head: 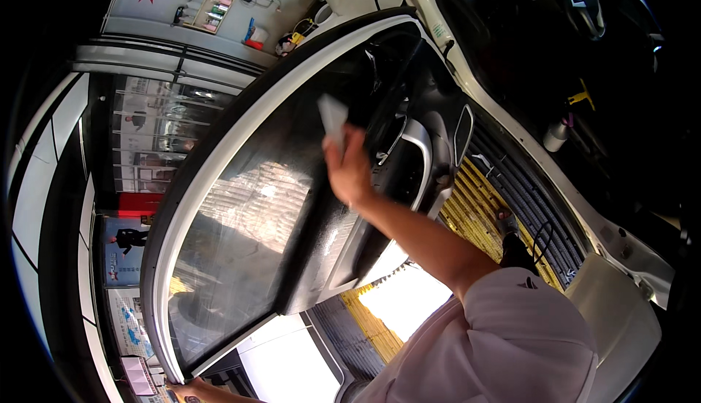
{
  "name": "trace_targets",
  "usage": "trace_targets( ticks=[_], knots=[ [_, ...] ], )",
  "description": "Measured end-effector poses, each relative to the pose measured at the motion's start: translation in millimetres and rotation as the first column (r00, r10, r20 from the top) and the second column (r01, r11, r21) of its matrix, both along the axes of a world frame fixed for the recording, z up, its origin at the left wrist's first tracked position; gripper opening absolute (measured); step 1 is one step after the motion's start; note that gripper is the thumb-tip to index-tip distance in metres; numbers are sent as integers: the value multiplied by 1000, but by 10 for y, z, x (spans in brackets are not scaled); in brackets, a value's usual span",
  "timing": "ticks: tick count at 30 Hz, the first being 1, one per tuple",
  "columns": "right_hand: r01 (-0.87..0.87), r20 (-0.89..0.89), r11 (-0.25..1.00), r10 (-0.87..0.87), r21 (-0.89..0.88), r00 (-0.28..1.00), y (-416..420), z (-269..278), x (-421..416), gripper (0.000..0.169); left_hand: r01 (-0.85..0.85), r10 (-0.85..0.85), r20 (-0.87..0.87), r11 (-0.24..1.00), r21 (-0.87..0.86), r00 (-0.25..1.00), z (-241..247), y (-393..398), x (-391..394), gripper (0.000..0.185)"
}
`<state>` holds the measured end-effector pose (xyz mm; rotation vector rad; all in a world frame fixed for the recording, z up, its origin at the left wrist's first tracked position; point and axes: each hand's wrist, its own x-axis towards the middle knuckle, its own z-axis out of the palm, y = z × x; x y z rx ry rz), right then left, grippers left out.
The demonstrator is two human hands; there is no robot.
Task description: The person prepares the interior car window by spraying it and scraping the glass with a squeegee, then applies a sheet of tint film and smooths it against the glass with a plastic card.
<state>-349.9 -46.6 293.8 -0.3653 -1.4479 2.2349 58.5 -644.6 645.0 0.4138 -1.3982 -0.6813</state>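
Observation:
My right hand [350,170] holds a flat, pale scraper or card [333,115], blurred, in front of the window glass [246,211] of an opened car door. Streaks and a bright reflection show on the glass. My left hand [189,389], at the bottom left, is at the lower outer corner of the white door frame [181,228]; its fingers are partly hidden, so its grip cannot be made out. Right of my right hand are the door's silver pull handle [424,148] and black inner panel [432,91].
The car's door sill [526,145] curves along the right. Inside lie a spray bottle [556,136] and a yellow-handled tool [581,96]. Below is yellow and grey floor grating [476,184]. A wall shelf with bottles [207,11] stands at the upper left.

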Motion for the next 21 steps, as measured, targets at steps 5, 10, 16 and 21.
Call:
trace_targets(
  ticks=[5,10,16,21],
  knots=[
    [-266,220,963,249,50,943,-70,-307,-108,56,118,-101,-119,982,149,988,-127,278,-122,50],
    [-21,224,957,-47,289,973,1100,-416,-994,55,124,-112,-95,984,126,989,-111,158,-322,51],
    [-3,0,991,3,131,1000,764,-603,-289,68,-232,346,254,891,-390,903,18,-321,154,55],
    [-425,127,897,410,122,903,197,-178,375,66,-273,366,261,903,-333,893,20,-205,210,48]
  ],
)
